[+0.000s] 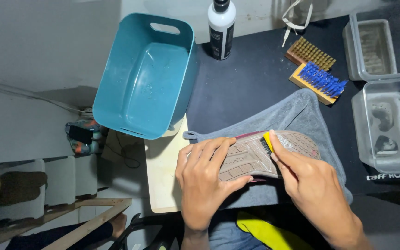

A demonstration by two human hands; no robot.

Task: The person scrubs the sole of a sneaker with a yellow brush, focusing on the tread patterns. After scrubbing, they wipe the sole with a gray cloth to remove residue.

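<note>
Shoe (255, 157) sole-up on a grey towel (297, 111) over the dark surface (255, 69), long axis running left to right, heel end wrapped by the left hand (204, 178), right hand (311, 185) pinching a small yellow brush (267, 141) against the sole, brush mostly hidden, upper out of sight.

The left hand (203, 178) grips an upturned shoe (265, 157) while the right hand (309, 185) presses a yellow brush (267, 141) on its sole.

A white cylindrical bottle (221, 28) with a black cap and a black label panel is standing upright just right of the teal tub (140, 78), near its back corner.
</note>
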